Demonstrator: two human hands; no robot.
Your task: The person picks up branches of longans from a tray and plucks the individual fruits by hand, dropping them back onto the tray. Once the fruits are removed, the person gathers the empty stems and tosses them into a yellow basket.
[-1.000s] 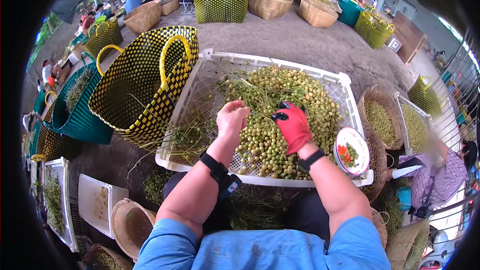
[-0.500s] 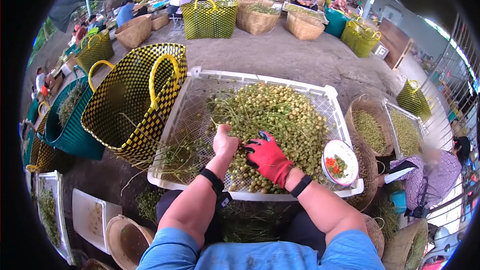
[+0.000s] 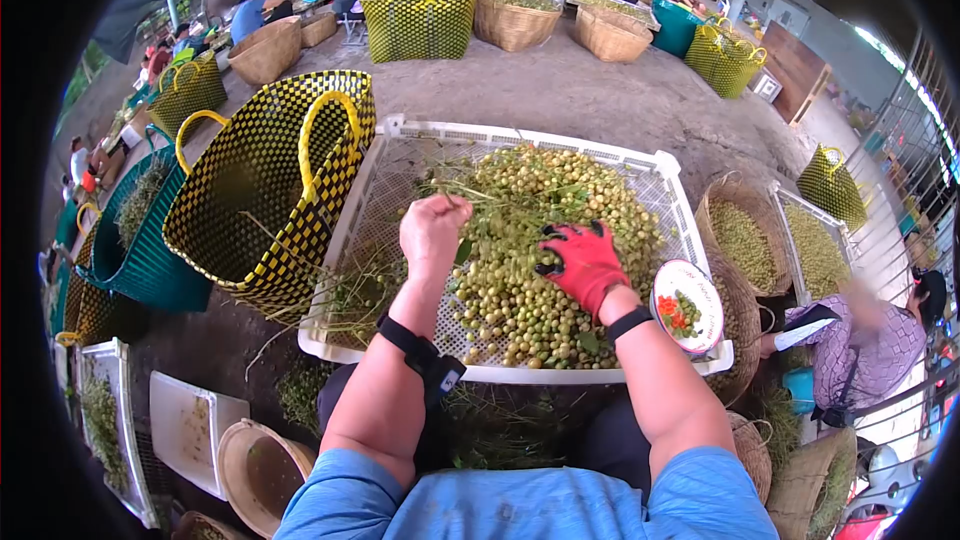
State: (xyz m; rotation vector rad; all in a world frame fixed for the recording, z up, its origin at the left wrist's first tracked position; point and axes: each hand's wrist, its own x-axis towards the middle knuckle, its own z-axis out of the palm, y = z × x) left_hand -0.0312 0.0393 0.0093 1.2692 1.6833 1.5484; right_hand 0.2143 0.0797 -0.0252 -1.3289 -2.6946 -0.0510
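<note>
My left hand (image 3: 432,230), bare, is closed on thin green stems (image 3: 490,202) at the left side of the heap of small round yellow-green fruits (image 3: 535,315). My right hand (image 3: 583,262), in a red glove with dark fingertips, rests on the fruits with its fingers spread. Beneath the heap is a white mesh tray (image 3: 390,155) set across my lap. Loose stalks (image 3: 355,295) lie along its left side. On the tray's right edge sits a white bowl (image 3: 701,292) with red and green pieces inside.
A tall black-and-yellow woven basket (image 3: 270,190) stands against the tray's left side, with a teal basket (image 3: 150,240) beyond it. To the right are a wicker basket of fruits (image 3: 742,248) and a seated person in a patterned top (image 3: 865,355). Other people and baskets line the back.
My left hand has lifted up and left with the stems. My right hand has moved right and up across the fruits, and the hands are farther apart. The view has shifted slightly.
</note>
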